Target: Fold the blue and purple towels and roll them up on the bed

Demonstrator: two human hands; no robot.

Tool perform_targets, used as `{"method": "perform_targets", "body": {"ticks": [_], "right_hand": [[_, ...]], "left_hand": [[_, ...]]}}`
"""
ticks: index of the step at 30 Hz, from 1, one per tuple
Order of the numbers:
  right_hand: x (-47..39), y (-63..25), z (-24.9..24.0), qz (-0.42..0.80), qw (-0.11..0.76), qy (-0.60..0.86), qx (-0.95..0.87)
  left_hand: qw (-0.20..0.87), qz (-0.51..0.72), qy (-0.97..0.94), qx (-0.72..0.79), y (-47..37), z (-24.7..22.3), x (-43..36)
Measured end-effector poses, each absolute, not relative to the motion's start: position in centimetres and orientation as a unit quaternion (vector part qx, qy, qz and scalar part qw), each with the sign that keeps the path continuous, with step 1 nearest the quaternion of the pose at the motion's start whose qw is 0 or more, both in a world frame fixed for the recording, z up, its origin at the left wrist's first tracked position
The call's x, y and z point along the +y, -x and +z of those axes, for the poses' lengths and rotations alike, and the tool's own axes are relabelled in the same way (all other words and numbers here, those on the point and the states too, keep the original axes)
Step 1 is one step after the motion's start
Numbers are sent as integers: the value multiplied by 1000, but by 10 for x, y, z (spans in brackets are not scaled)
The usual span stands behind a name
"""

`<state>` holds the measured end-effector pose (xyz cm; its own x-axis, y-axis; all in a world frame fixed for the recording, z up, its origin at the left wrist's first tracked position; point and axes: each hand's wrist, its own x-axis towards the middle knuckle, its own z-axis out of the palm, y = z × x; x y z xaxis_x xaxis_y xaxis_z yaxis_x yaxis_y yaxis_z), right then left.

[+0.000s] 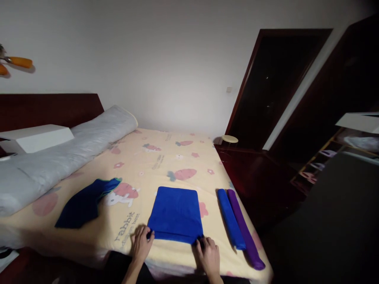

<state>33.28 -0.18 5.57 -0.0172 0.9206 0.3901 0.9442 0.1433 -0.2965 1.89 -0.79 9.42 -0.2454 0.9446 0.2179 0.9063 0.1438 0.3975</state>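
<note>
A folded blue towel lies flat near the front of the bed, with a narrow strip turned over along its near edge. At that edge's left corner, my left hand is closed on the cloth between thumb and fingers. My right hand pinches the opposite near corner; its fingertips are partly hidden. To the right lie a rolled blue towel and, touching or close beside it, a longer purple roll. A loosely spread dark blue cloth with a green edge rests at the left.
The bed has a cream cover with carrots and rabbits. A long grey bundle and a white box are by the headboard. A stool stands beyond the bed, and a shelf is at right.
</note>
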Motion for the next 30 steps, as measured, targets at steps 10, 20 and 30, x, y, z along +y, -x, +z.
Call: {"method": "perform_targets", "body": {"ticks": [10,20,30], "right_hand": [[7,-300,58,-61,215,656,-721],[2,-262,70,10,299,608,-736],[12,-246,62,83,301,547,-776]], "left_hand": [[-5,161,-637,754,-64,97,0],[125,214,-724,644,-99,87,-1],[153,191,-744,622,-75,78,6]]}}
